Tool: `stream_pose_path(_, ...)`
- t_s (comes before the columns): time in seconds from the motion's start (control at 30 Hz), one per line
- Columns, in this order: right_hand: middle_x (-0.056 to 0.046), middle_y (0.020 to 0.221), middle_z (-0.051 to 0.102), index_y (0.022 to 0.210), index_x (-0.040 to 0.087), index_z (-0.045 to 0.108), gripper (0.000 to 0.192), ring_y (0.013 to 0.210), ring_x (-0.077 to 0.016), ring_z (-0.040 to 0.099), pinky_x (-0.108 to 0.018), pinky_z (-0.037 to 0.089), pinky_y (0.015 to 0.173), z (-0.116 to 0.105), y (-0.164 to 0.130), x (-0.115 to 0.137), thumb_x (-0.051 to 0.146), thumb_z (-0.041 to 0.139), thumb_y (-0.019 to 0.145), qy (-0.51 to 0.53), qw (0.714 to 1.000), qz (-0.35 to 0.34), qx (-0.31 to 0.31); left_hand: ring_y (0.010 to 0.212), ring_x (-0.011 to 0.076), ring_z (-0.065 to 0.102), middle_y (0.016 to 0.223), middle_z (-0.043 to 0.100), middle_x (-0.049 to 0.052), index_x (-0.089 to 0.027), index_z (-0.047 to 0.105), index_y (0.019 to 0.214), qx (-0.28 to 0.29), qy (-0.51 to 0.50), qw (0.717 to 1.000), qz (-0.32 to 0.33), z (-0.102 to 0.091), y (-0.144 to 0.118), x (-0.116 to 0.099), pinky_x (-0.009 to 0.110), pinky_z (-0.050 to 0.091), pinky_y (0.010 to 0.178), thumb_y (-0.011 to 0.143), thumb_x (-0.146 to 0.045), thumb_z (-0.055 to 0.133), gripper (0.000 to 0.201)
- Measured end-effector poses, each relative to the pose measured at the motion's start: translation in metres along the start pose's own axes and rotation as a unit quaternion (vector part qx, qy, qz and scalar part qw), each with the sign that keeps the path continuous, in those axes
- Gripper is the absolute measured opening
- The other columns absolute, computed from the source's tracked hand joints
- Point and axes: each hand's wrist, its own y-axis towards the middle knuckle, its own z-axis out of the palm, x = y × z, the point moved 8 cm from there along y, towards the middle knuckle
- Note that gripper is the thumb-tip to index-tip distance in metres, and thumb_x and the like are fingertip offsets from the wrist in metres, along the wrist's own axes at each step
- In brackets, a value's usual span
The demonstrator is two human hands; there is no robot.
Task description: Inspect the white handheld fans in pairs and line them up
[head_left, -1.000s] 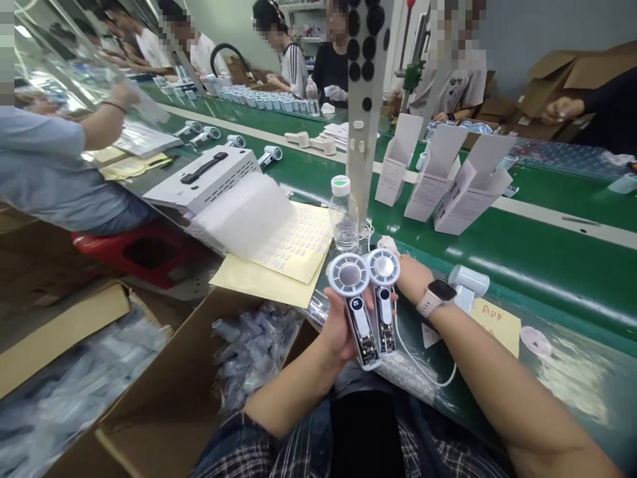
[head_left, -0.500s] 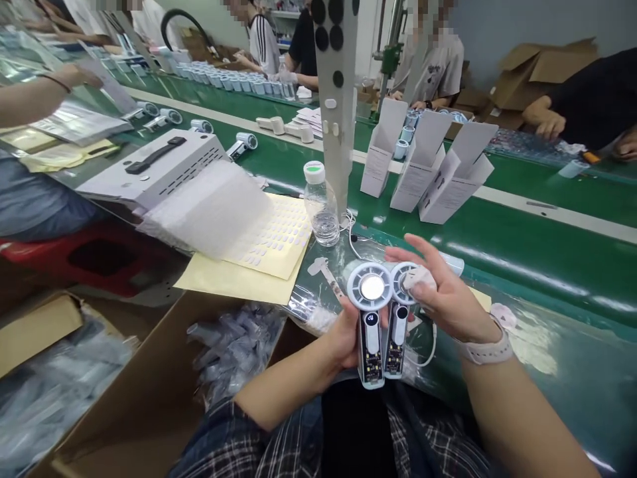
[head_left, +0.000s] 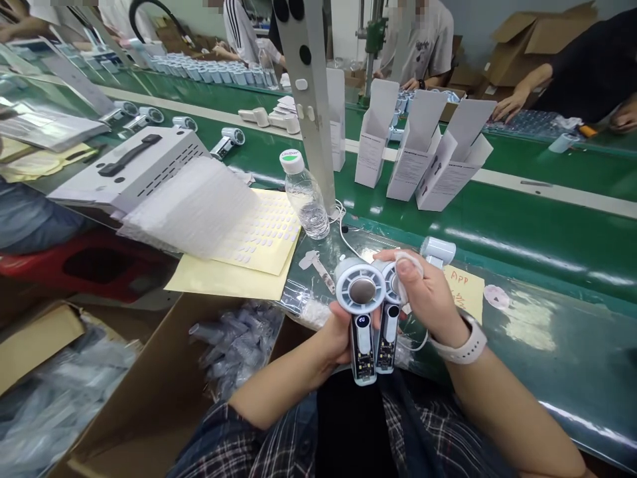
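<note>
Between your two hands, close to your belly, sit two small white handheld fans. Your left hand [head_left: 334,337] wraps its fingers tight around both handles and holds them side by side, heads up. The left fan [head_left: 360,312] shows a shiny round middle and a tiny lit screen just above your left thumb. The right fan [head_left: 389,312] has its head half hidden under your right hand [head_left: 428,300].

Your right hand has changed most. One second ago it reached out past the fans, toward the table. Half a second ago it had come back with fingers spread and a small white pad at the fingertips, over the right fan's head. Now those fingers are curled in, and the white pad [head_left: 407,264] is pinched under your thumb, pressed against the top of that fan's head. It looks like the pad is going on now, so keep it flat and in the middle.

Just past your right fingertips lies another white fan [head_left: 438,251] on the table, and a yellow note [head_left: 465,289] lies beside your wrist. Past your left fingers stands a water bottle [head_left: 306,199], with the yellow sticker sheet [head_left: 259,239] to its left. Below your left arm is an open cardboard box [head_left: 169,392] full of bagged parts.
</note>
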Motion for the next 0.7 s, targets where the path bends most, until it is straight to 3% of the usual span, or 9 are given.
stream_pose_path(0.07, -0.009, 0.084, 0.076, 0.108, 0.022, 0.075, 0.066, 0.071, -0.0243, 0.072, -0.039, 0.061, 0.064, -0.026, 0.005, 0.013, 0.081, 0.049, 0.098, -0.087, 0.992, -0.051, -0.078, 0.070, 0.0216, 0.075, 0.091, 0.079, 0.014, -0.015, 0.064, 0.065, 0.010, -0.027, 0.999, -0.019, -0.001, 0.002, -0.001, 0.031, 0.061, 0.066, 0.054, -0.097, 0.072, 0.083)
stream_pose_path(0.13, -0.015, 0.113, 0.079, 0.114, 0.021, 0.076, 0.070, 0.103, -0.0295, 0.076, -0.047, 0.063, 0.091, -0.039, 0.012, 0.031, 0.081, 0.043, 0.100, -0.105, 0.987, -0.094, -0.074, 0.069, 0.0212, 0.075, 0.092, 0.079, 0.014, -0.015, 0.063, 0.065, 0.023, -0.049, 0.998, -0.035, -0.001, 0.003, -0.002, 0.030, 0.061, 0.065, 0.056, -0.097, 0.071, 0.083)
stream_pose_path(0.23, -0.015, 0.153, 0.063, 0.152, 0.023, 0.059, 0.073, 0.138, -0.0302, 0.064, -0.050, 0.053, 0.115, -0.009, 0.021, 0.053, 0.075, 0.037, 0.105, -0.060, 0.976, -0.106, 0.182, 0.070, 0.0212, 0.075, 0.090, 0.080, 0.014, -0.015, 0.064, 0.064, 0.038, -0.055, 0.995, -0.073, -0.001, 0.002, 0.001, 0.030, 0.062, 0.064, 0.058, -0.097, 0.070, 0.083)
stream_pose_path(0.33, -0.011, 0.170, 0.046, 0.168, 0.024, 0.036, 0.073, 0.157, -0.0270, 0.044, -0.048, 0.038, 0.128, 0.027, 0.020, 0.055, 0.061, 0.050, 0.107, -0.103, 0.909, -0.058, 0.399, 0.072, 0.0211, 0.077, 0.089, 0.080, 0.015, -0.013, 0.068, 0.069, 0.054, -0.046, 0.986, -0.149, -0.004, -0.006, 0.014, 0.029, 0.064, 0.067, 0.057, -0.095, 0.073, 0.083)
stream_pose_path(0.4, -0.011, 0.166, 0.051, 0.165, 0.022, 0.044, 0.069, 0.155, -0.0264, 0.046, -0.045, 0.040, 0.126, 0.043, 0.021, 0.049, 0.049, 0.061, 0.103, -0.110, 0.870, -0.022, 0.481, 0.075, 0.0223, 0.078, 0.094, 0.081, 0.017, -0.012, 0.072, 0.076, 0.067, -0.049, 0.978, -0.190, -0.009, -0.013, 0.022, 0.030, 0.065, 0.069, 0.058, -0.094, 0.074, 0.084)
stream_pose_path(0.47, -0.010, 0.152, 0.064, 0.153, 0.021, 0.058, 0.059, 0.142, -0.0261, 0.061, -0.040, 0.051, 0.115, 0.052, 0.024, 0.043, 0.040, 0.069, 0.097, -0.091, 0.856, 0.005, 0.509, 0.080, 0.0245, 0.079, 0.097, 0.081, 0.019, -0.010, 0.073, 0.082, 0.069, -0.062, 0.976, -0.197, -0.017, -0.016, 0.027, 0.031, 0.066, 0.071, 0.064, -0.093, 0.071, 0.085)
stream_pose_path(0.53, -0.009, 0.130, 0.077, 0.141, 0.022, 0.065, 0.052, 0.115, -0.0249, 0.076, -0.036, 0.062, 0.094, 0.058, 0.026, 0.034, 0.035, 0.075, 0.092, -0.064, 0.859, 0.054, 0.506, 0.084, 0.0264, 0.080, 0.097, 0.081, 0.019, -0.010, 0.072, 0.080, 0.061, -0.077, 0.978, -0.185, -0.026, -0.017, 0.028, 0.032, 0.066, 0.073, 0.070, -0.092, 0.067, 0.082)
stream_pose_path(0.6, -0.005, 0.107, 0.081, 0.138, 0.023, 0.063, 0.053, 0.087, -0.0230, 0.080, -0.033, 0.063, 0.073, 0.065, 0.021, 0.025, 0.036, 0.078, 0.089, -0.031, 0.857, 0.112, 0.501, 0.084, 0.0266, 0.080, 0.097, 0.080, 0.019, -0.011, 0.069, 0.076, 0.051, -0.086, 0.980, -0.174, -0.034, -0.016, 0.029, 0.033, 0.066, 0.072, 0.071, -0.091, 0.067, 0.080)
stream_pose_path(0.7, -0.003, 0.099, 0.080, 0.123, 0.023, 0.069, 0.038, 0.077, -0.0201, 0.077, -0.029, 0.058, 0.068, 0.075, 0.023, 0.024, 0.040, 0.077, 0.089, -0.056, 0.892, 0.092, 0.439, 0.074, 0.0241, 0.079, 0.093, 0.080, 0.018, -0.011, 0.067, 0.074, 0.040, -0.086, 0.979, -0.178, -0.040, -0.016, 0.031, 0.031, 0.065, 0.067, 0.066, -0.091, 0.071, 0.080)
